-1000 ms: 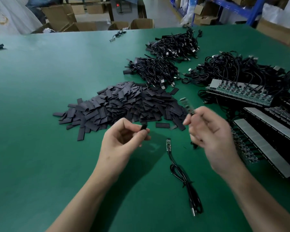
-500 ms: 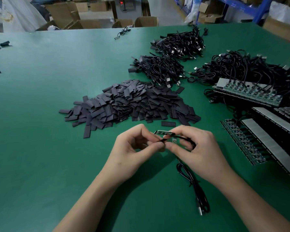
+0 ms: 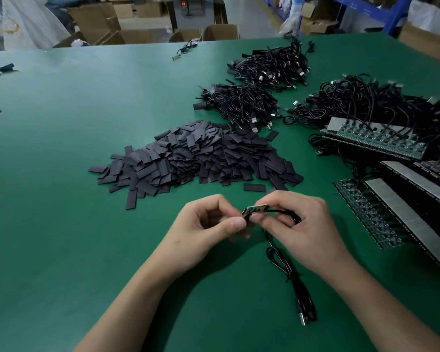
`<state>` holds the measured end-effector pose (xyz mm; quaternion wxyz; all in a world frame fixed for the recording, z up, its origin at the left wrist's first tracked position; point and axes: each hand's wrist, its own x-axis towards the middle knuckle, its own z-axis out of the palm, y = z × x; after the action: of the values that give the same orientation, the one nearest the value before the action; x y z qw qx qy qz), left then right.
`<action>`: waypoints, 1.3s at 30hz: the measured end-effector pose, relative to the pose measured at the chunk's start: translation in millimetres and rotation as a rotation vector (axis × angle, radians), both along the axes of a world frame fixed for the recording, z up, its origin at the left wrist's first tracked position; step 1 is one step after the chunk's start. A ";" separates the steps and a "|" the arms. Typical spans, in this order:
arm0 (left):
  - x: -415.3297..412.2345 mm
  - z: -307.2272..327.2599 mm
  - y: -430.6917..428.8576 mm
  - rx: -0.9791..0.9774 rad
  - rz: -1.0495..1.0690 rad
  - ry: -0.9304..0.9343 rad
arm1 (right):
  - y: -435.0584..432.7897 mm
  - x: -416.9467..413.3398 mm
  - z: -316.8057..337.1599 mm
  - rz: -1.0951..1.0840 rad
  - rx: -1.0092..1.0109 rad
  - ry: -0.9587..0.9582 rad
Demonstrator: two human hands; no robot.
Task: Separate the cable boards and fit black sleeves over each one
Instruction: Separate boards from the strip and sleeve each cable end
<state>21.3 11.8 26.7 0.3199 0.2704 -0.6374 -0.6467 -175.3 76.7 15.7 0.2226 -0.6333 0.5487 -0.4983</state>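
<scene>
Head view, hands at centre frame, held just above the green bench (image 3: 61,186).

Right hand (image 3: 300,224): fingers curled, thumb and forefinger pinching a small green cable board (image 3: 255,209) by its right end. The board is roughly level, and its black lead loops back over the right fingers.

Left hand (image 3: 203,224): thumb and forefinger closed on a black sleeve (image 3: 246,217) at the board's left end (mostly hidden; cannot tell how far on it is).

Loose cable (image 3: 290,278) lies on the bench below the hands, plug toward the lower edge. Sleeve pile (image 3: 201,158) is just above the hands. Cable bundles (image 3: 241,105) sit upper centre-right, and board panels (image 3: 376,143) run along the right edge.
</scene>
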 end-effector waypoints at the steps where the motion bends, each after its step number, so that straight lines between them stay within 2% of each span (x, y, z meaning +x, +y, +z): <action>1: 0.3 0.0 -0.5 0.015 -0.009 0.010 | 0.1 0.3 0.4 0.002 0.003 -0.002; 5: 0.2 -4.2 -3.7 0.043 0.024 0.029 | 1.4 0.5 2.1 -0.001 -0.041 0.052; 10: 3.3 -6.3 -10.9 0.003 0.145 0.020 | 0.2 -4.5 3.7 -0.023 -0.036 -0.035; 21: 7.9 -11.1 -18.2 -0.192 0.276 -0.110 | -4.6 -5.2 0.5 -0.059 0.002 0.177; 30: 9.6 -14.1 -19.2 -0.361 0.256 -0.195 | -4.3 -7.6 0.2 -0.066 -0.018 0.237; 36: 10.9 -14.0 -20.0 -0.370 0.244 -0.176 | -5.3 -8.7 -1.0 -0.073 -0.018 0.279; 39: 11.0 -13.4 -19.1 -0.402 0.236 -0.229 | -5.0 -9.5 -1.6 -0.086 -0.024 0.325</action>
<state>32.3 -7.3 13.4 0.3665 0.3454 -0.7491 -0.4304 -184.8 71.7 14.1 0.1017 -0.6840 0.5982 -0.4049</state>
